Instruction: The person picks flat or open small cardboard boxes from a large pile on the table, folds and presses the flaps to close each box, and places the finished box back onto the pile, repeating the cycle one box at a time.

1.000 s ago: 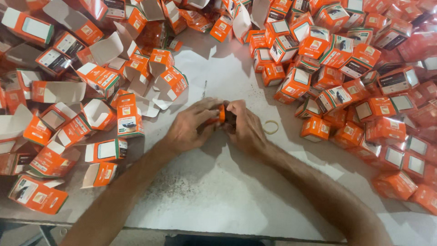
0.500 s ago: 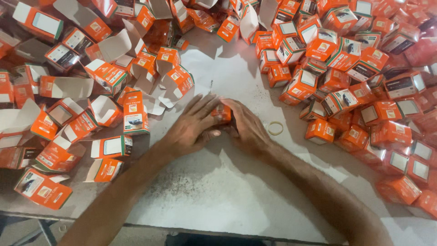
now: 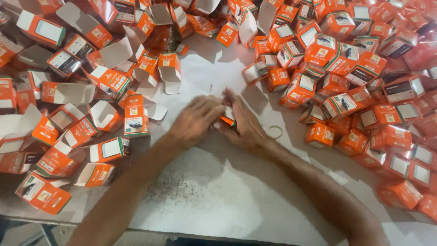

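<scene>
**Hands closed over one small orange carton at mid-bench**

Head view: Both hands have shifted slightly toward the upper middle of the frame since half a second ago, and the right hand now covers more of the carton.

The left hand [image 3: 196, 119] and right hand [image 3: 243, 124] meet at the centre, fingers curled in and pinching a small orange carton [image 3: 227, 120] between them, so only an edge shows. Holding it from both sides steadies it for fingertip work.

A tan rubber band [image 3: 275, 132] lies on the white bench [image 3: 205, 200] just right of the right hand.

Open, unfolded cartons [image 3: 136, 115] crowd the left of the frame. Closed cartons [image 3: 346, 98] are heaped at the upper right, both heaps near the hands.
</scene>
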